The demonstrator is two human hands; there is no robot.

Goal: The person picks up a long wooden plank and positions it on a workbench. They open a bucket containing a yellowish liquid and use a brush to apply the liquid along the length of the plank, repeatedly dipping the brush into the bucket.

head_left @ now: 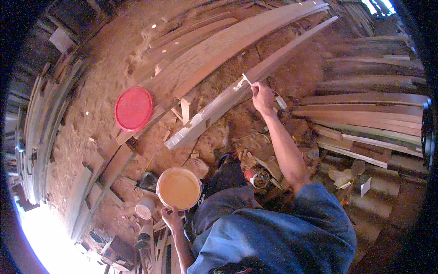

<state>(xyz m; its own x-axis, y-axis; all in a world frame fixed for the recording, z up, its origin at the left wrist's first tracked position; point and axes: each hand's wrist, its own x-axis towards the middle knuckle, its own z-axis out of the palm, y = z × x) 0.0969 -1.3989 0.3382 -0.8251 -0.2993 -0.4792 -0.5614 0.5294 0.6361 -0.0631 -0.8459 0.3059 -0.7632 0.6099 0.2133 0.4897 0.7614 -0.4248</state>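
- Right hand (262,98) first: fingers closed around a thin white tool (246,79), just near of the narrow beam (214,109), the tool's head at the beam's far edge; whether it touches, I can't tell!
- Left hand (171,219) now, curled onto the near rim of a bucket (158,186) of pale orange stuff, nearer the body than the beam's left end.
- Whitish smears (196,119) along the beam's upper face!
- Beyond the beam, a wide plank (228,45); left of it, a round red lid (133,108).
- Right of it, stacked boards (365,114).
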